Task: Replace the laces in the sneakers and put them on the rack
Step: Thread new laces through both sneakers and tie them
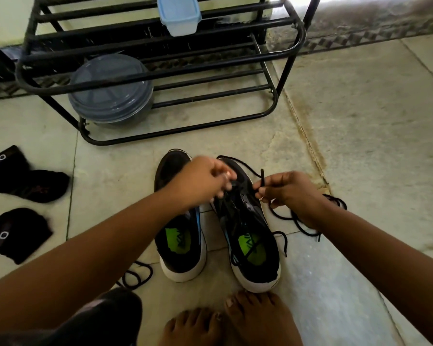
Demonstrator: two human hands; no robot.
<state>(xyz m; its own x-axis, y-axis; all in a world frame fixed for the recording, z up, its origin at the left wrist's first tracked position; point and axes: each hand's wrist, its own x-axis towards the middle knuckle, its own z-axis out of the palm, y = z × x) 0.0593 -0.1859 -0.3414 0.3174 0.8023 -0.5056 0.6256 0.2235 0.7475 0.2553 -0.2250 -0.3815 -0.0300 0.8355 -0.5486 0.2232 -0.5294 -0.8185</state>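
- Down on the tiled floor [360, 136], two black sneakers stand side by side, toes toward the black metal shoe rack [160, 73].
- Right hand [289, 192]: fingers pinched together on the tip of a black lace [262, 177], beside the right sneaker [250, 236].
- Left hand [203, 181]: blurred over that sneaker's eyelets; its grip cannot be told.
- Left sneaker [180, 248] carries no lace.
- Another loose lace [138, 274] lies coiled near it.
- Two black socks [28, 181] lie well apart to the left.

Black sneakers [245, 221], green insoles [178, 239], black lace [298, 221].
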